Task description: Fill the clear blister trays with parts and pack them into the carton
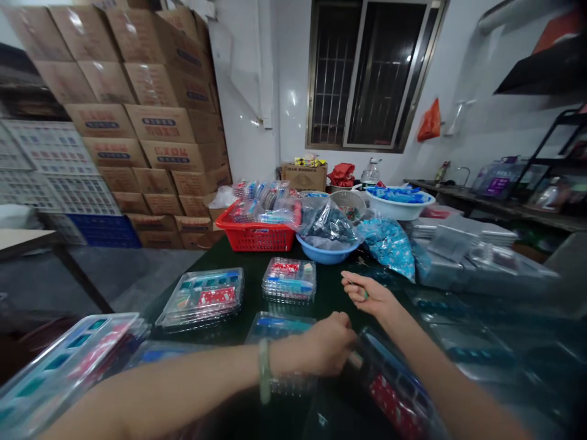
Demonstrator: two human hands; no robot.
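My left hand [328, 345], with a pale green bangle [265, 371] on the wrist, is closed in a loose fist; whatever it may hold is hidden. Below and to its right lies a tilted clear plastic case [397, 388] with blue and red-patterned contents, blurred. Partly under the left forearm is another clear case [282, 324] with blue items. My right hand [371, 294] hovers over the dark table, thumb and fingers pinched around something too small to name. A bit of green shows at its fingers. Ahead stands a stack of filled clear cases [290, 280].
More filled cases [204, 296] lie at the left. Behind are a red basket [261, 235] of packages, a blue basin [328, 250], a white basin [398, 208] of blue items and a blue bag [387, 244]. Stacked clear plastic packaging [477, 256] occupies the right.
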